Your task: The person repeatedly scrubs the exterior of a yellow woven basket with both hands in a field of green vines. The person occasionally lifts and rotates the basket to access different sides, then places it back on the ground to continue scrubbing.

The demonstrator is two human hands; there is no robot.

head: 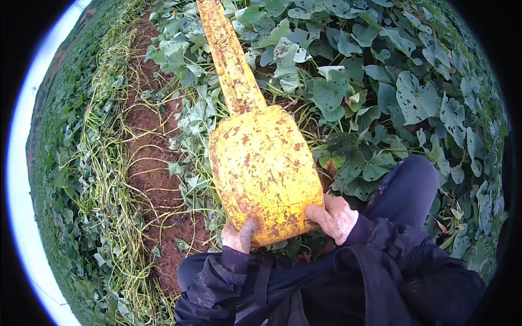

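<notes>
A large yellow object (pixel 267 175), worn or smeared with brown soil, lies in front of me. It has a broad, rounded body and a long, flat, narrower arm (pixel 232 61) that runs away past the top of the view. I cannot tell exactly what it is. My left hand (pixel 239 236) grips the near left corner of the body, thumb on top. At the near right corner, my right hand (pixel 336 218) holds on the same way. The fingers of both hands are mostly hidden beneath or behind the body. Green leaves surround the object.
Leafy vines (pixel 342 89), many leaves holed, cover the ground ahead and to the right. Left of the object runs a strip of bare reddish soil (pixel 157 163), crossed by loose stems. Beyond it lies a long row of tangled, pale vine stems (pixel 108 163). My bent knee (pixel 408 187) is close by my right hand.
</notes>
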